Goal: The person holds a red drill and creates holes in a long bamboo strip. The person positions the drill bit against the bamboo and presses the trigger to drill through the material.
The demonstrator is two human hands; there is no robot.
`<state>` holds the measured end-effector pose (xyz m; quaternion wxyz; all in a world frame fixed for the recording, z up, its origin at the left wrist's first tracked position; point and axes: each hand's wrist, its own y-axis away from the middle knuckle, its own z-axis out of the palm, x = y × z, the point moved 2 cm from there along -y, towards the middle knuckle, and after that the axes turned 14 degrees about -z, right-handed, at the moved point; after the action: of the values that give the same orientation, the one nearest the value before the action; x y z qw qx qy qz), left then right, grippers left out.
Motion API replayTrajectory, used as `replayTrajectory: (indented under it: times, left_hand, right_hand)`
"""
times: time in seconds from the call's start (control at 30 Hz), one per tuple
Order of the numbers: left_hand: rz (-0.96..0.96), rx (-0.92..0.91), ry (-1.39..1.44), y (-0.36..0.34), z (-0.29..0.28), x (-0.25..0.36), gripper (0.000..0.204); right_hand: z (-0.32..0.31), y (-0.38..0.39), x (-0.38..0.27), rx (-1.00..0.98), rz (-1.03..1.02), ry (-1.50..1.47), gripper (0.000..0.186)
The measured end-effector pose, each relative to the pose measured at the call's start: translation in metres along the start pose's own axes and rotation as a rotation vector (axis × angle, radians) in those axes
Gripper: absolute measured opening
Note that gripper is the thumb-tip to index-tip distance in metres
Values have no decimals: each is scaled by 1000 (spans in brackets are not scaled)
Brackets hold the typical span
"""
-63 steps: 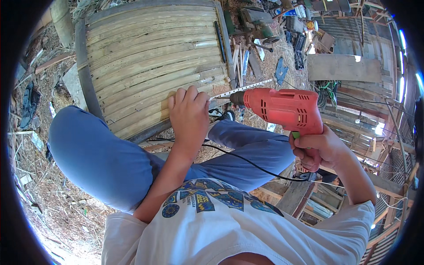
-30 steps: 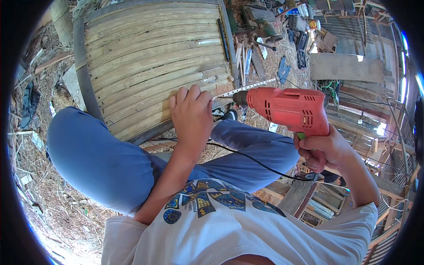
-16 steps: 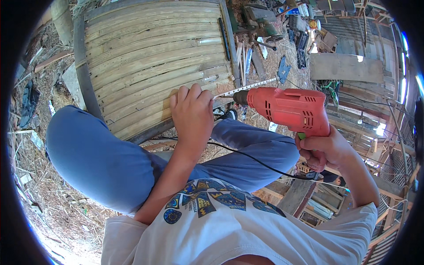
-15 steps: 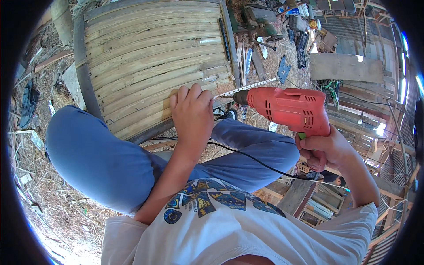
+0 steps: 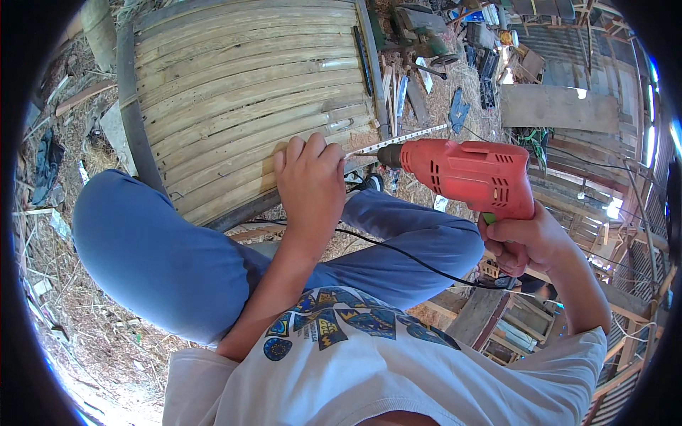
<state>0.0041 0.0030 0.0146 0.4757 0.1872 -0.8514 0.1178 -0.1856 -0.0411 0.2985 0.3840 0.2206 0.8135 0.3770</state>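
Note:
A red corded power drill [image 5: 472, 174] points left, its handle gripped by my right hand [image 5: 522, 238] with a finger at the green trigger. The bit [image 5: 366, 154] reaches from the black chuck toward my left hand. A thin white strip with a row of holes [image 5: 408, 136] runs off to the right from the fingers of my left hand [image 5: 309, 177]. These fingers are curled closed on its near end, above the edge of the slatted bamboo platform [image 5: 241, 92]. They hide where the bit's tip meets the strip.
The drill's black cord [image 5: 398, 248] crosses over my bent blue-trousered leg [image 5: 419, 238]. Dark frame rails [image 5: 138, 131] border the bamboo slats. A dark rod [image 5: 361, 60] lies along the far right side. Wood scraps and a wheeled machine [image 5: 426, 46] are beyond.
The drill and the white strip have shifted very slightly to the right. My left hand stays where it was, and both grips are the same.

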Motion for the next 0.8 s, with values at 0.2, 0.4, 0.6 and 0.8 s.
replayTrajectory:
  times: [0.2, 0.4, 0.6, 0.8]
  left_hand:
    - [2, 8, -2, 0, 1, 0, 15]
    - [-1, 7, -1, -1, 0, 0, 15]
    - [-6, -1, 2, 0, 0, 1, 15]
    - [-7, -5, -1, -1, -1, 0, 15]
  right_hand:
    - [1, 0, -3, 10, 27, 46, 21]
    - [0, -1, -1, -20, 5, 48, 20]
    - [-4, -3, 1, -10, 17, 64, 22]
    - [-3, -2, 2, 3, 25, 84, 21]
